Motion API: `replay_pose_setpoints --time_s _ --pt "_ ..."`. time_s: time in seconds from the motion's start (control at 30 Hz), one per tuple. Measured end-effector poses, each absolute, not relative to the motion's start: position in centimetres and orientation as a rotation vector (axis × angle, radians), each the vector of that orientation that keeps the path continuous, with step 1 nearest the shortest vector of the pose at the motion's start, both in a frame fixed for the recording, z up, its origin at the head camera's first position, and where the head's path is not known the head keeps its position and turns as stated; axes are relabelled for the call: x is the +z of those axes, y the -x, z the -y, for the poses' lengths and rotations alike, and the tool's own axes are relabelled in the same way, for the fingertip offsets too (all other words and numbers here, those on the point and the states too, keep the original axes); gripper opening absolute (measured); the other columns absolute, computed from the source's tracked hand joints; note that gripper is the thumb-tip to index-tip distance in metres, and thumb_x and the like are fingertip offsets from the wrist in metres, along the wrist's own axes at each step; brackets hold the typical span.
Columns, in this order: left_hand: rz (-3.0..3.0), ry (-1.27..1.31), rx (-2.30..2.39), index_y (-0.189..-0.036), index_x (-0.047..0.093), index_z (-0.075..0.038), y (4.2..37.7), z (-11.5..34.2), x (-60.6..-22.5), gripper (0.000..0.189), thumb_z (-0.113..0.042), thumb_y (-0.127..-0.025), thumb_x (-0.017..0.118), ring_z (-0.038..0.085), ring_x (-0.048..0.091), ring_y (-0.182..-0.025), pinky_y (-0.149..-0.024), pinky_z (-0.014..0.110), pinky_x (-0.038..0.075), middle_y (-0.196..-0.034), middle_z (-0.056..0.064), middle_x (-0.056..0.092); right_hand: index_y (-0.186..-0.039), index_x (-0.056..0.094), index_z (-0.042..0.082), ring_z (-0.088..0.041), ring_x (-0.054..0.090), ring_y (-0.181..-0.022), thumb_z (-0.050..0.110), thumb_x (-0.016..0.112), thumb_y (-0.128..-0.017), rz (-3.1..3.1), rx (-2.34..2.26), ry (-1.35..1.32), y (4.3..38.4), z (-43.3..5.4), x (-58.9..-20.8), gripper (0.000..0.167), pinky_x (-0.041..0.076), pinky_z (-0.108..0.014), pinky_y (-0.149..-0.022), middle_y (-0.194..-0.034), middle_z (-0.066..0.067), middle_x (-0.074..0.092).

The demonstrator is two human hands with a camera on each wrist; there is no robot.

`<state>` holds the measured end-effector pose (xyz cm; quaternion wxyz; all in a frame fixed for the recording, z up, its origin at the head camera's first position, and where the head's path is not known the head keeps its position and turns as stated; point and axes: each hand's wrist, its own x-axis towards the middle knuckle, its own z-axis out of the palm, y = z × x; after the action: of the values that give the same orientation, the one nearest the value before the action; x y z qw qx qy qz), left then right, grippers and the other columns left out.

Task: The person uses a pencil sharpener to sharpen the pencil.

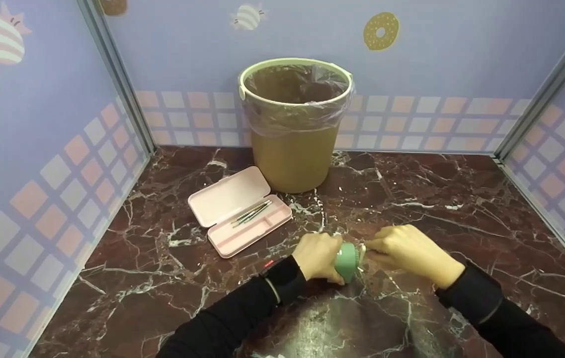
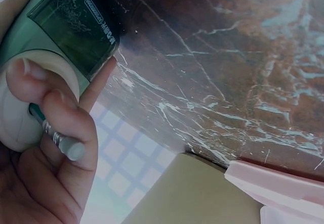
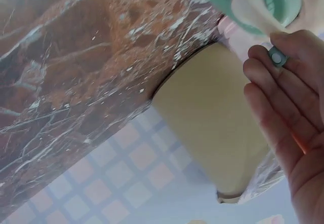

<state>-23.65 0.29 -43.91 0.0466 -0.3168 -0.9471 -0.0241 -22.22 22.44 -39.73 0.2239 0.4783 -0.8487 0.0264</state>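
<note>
A green crank pencil sharpener (image 1: 346, 262) lies on the dark marbled tabletop, gripped by my left hand (image 1: 316, 256). In the left wrist view, that hand's fingers also curl round a pencil (image 2: 70, 147) whose far end enters the sharpener's pale face. Shavings show inside the dark see-through drawer (image 2: 76, 26). On the opposite side, the white crank arm (image 3: 258, 13) sticks out of the sharpener. My right hand (image 1: 406, 248) pinches the crank's small grey-green knob (image 3: 277, 57) between thumb and forefinger. The pencil is hidden in the head view.
A pink pencil case (image 1: 227, 243) lies with its lid raised, left of the hands, holding several patterned pencils (image 1: 252, 214). Behind it stands a tall tan bin (image 1: 292, 154) with a clear plastic liner. Small white bits dot the tabletop near the bin. Patterned walls enclose the table.
</note>
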Motion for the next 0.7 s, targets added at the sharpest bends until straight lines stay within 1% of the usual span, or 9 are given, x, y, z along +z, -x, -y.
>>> replay_pose_setpoints --time_s 0.1,0.13,0.23,0.4,0.53,0.7 --pt "2.892 0.975 -0.081 -0.096 0.065 -0.016 23.7 -0.3 -43.9 0.066 -0.061 -0.058 0.093 0.015 0.069 -0.073 -0.062 0.030 0.055 -0.086 -0.004 0.074 -0.086 0.076 0.016 -0.011 0.059 -0.056 0.017 0.080 -0.084 2.410 0.084 -1.275 23.0 -22.5 -39.8 0.005 0.049 -0.029 -0.051 -0.068 0.003 0.066" --pt "2.894 0.978 -0.086 -0.097 0.065 -0.016 23.7 -0.2 -43.9 0.066 -0.061 -0.058 0.093 0.015 0.069 -0.072 -0.062 0.030 0.055 -0.085 -0.004 0.074 -0.089 0.078 0.015 -0.012 0.062 -0.058 0.017 0.080 -0.084 2.432 0.089 -1.263 23.2 -22.5 -39.9 0.006 0.051 -0.031 -0.053 -0.071 0.001 0.069" --pt "2.896 0.982 -0.097 -0.097 0.065 -0.016 23.8 -0.2 -43.9 0.066 -0.061 -0.058 0.093 0.015 0.069 -0.072 -0.063 0.030 0.056 -0.085 -0.003 0.074 -0.094 0.080 0.012 -0.016 0.069 -0.064 0.015 0.080 -0.084 2.483 0.103 -1.232 23.9 -22.6 -40.3 0.010 0.057 -0.035 -0.060 -0.079 -0.002 0.076" --pt "2.888 0.988 -0.086 -0.100 0.065 -0.016 23.8 -0.2 -43.9 0.067 -0.062 -0.059 0.092 0.015 0.070 -0.074 -0.064 0.030 0.057 -0.087 -0.003 0.075 -0.098 0.082 0.012 -0.018 0.071 -0.065 0.015 0.081 -0.084 2.530 0.148 -1.201 24.8 -22.7 -41.0 0.014 0.059 -0.037 -0.062 -0.083 -0.003 0.078" --pt "2.872 0.985 -0.069 -0.099 0.065 -0.016 23.8 -0.2 -43.9 0.067 -0.064 -0.059 0.091 0.015 0.070 -0.073 -0.064 0.030 0.057 -0.086 -0.003 0.074 -0.096 0.081 0.013 -0.018 0.071 -0.065 0.015 0.080 -0.084 2.526 0.160 -1.197 25.2 -22.7 -41.6 0.012 0.058 -0.037 -0.061 -0.082 -0.002 0.078" --pt "2.853 0.983 -0.068 -0.097 0.064 -0.016 23.8 -0.3 -44.1 0.068 -0.065 -0.058 0.091 0.016 0.070 -0.071 -0.061 0.031 0.056 -0.083 -0.003 0.073 -0.086 0.078 0.015 -0.017 0.068 -0.062 0.014 0.079 -0.086 2.547 0.134 -1.204 25.8 -22.5 -43.0 0.001 0.055 -0.036 -0.057 -0.075 -0.001 0.074"
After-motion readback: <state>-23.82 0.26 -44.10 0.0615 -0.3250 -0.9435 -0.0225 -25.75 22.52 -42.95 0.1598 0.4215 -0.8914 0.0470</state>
